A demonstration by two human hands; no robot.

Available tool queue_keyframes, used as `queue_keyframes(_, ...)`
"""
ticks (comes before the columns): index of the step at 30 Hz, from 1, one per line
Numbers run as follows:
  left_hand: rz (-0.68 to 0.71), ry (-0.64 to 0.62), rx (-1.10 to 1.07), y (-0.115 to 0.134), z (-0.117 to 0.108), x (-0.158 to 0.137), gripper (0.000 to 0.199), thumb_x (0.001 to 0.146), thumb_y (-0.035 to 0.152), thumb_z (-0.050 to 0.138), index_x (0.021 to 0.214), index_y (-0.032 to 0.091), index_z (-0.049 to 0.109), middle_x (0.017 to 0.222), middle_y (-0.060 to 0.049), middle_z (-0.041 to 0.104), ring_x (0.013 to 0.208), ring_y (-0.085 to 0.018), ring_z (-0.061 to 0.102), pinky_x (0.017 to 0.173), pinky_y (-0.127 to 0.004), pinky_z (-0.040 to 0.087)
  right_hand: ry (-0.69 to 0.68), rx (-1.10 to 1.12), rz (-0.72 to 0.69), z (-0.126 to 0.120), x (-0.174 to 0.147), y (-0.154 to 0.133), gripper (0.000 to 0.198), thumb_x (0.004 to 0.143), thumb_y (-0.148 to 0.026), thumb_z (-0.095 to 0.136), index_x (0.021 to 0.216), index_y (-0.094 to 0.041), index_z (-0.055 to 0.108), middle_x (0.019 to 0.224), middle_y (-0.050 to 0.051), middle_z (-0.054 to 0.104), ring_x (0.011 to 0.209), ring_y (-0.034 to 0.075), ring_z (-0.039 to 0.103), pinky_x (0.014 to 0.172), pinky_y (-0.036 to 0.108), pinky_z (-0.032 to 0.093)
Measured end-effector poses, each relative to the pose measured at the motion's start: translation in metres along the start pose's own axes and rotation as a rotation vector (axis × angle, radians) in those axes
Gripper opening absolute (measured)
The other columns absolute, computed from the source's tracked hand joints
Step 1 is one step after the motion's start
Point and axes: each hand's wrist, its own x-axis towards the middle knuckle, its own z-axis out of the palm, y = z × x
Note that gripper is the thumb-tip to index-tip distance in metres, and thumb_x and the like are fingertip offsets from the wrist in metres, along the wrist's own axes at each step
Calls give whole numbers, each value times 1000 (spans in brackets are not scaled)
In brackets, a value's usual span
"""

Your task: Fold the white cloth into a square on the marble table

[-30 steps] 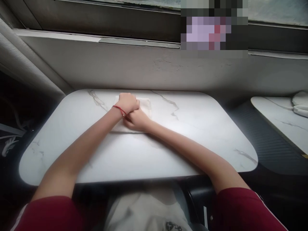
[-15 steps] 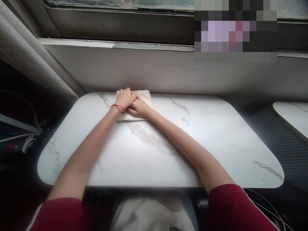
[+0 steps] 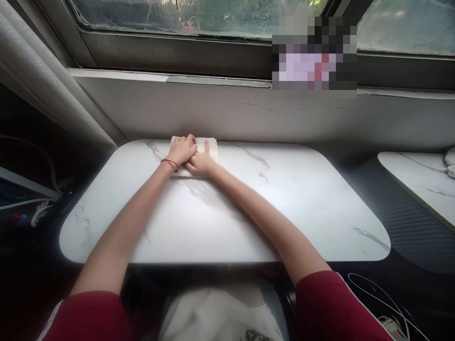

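A folded white cloth (image 3: 213, 148) lies at the far edge of a white marble-patterned table (image 3: 227, 227). My left hand (image 3: 182, 149), with a red string bracelet (image 3: 169, 164) at its wrist, rests palm down over the cloth, its fingers slightly bent and a little apart. Close beside it and partly under it, my right hand (image 3: 199, 162) presses down on the cloth. The right thumb sticks out away from the other fingers, which the left hand partly hides. Neither hand visibly pinches the cloth.
Behind the table rises a pale wall (image 3: 249, 113) below a window (image 3: 170, 19). A curtain (image 3: 46, 71) hangs at the left. Another white table (image 3: 419, 175) stands at the right, with a pale object (image 3: 450, 162) at the frame edge. Cables (image 3: 377, 293) lie lower right.
The right thumb now stands out apart from its hand. The hands remain together on the cloth. My view has shifted, showing more of the window and the right-hand table.
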Motion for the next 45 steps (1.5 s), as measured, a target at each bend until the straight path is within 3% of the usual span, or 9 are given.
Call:
queue_keyframes(3, 34, -26, 43, 2, -2, -10, 42, 93, 30, 37, 128, 18, 57, 120, -15, 66, 118, -35, 54, 105, -47, 38, -25, 24, 9, -3, -13, -12, 50, 99, -25, 37, 143, -15, 57, 156, 17, 46, 148, 41, 30, 111, 83, -2)
queue_keyframes(6, 108, -61, 106, 6, -6, -33, 43, 94, 30, 35, 129, 16, 56, 111, -14, 68, 112, -35, 56, 101, -46, 40, -44, 25, -13, -5, -35, -26, 48, 99, -23, 37, 140, -14, 60, 151, 17, 52, 144, 40, 38, 111, 83, -2)
queue_keyframes(14, 342, -153, -6, 3, -19, -130, 51, 96, 51, 32, 125, 16, 55, 99, -12, 69, 105, -31, 59, 91, -42, 45, -51, 97, -181, -12, -117, -76, 43, 101, -26, 36, 133, -14, 62, 156, 20, 45, 145, 35, 40, 116, 77, 6)
queue_keyframes(20, 268, -271, -4, -6, -33, -146, 44, 93, 55, 38, 116, 22, 55, 78, -3, 69, 72, -26, 64, 67, -36, 44, -21, 106, -319, -3, -131, -94, 44, 99, -30, 36, 133, -16, 61, 141, 19, 60, 132, 34, 52, 116, 66, 21)
queue_keyframes(24, 193, -257, 11, -18, -38, -138, 39, 93, 59, 41, 108, 26, 55, 74, 0, 69, 66, -24, 64, 65, -34, 42, 26, 104, -378, 8, -112, -94, 49, 98, -30, 33, 138, -15, 57, 141, 19, 60, 131, 33, 51, 114, 62, 22)
queue_keyframes(30, 6, -195, 66, -36, -47, -130, 34, 93, 52, 44, 108, 25, 55, 86, -3, 72, 81, -26, 68, 74, -34, 45, 58, 92, -459, 22, -67, -89, 48, 96, -30, 35, 134, -10, 57, 138, 22, 61, 125, 35, 53, 110, 61, 22)
queue_keyframes(36, -150, -36, 90, -56, -53, -119, 32, 96, 41, 41, 111, 19, 59, 110, -11, 71, 110, -31, 62, 90, -39, 48, 8, 45, -449, 36, 5, -85, 35, 93, -29, 41, 101, -14, 71, 112, 18, 72, 106, 32, 58, 106, 56, 27)
queue_keyframes(40, -155, 27, 85, -73, -49, -107, 40, 100, 35, 28, 112, 16, 62, 127, -16, 64, 124, -32, 55, 106, -44, 42, 54, 89, -333, 49, 58, -83, 39, 94, -30, 46, 124, -15, 65, 138, 18, 62, 125, 34, 51, 113, 57, 21)
queue_keyframes(45, -182, 61, 40, -96, -45, -91, 47, 100, 31, 19, 123, 18, 58, 139, -15, 59, 132, -30, 51, 110, -48, 39, 54, 74, -251, 62, 101, -87, 50, 96, -41, 52, 139, -16, 55, 146, 19, 56, 133, 37, 48, 116, 63, 12)
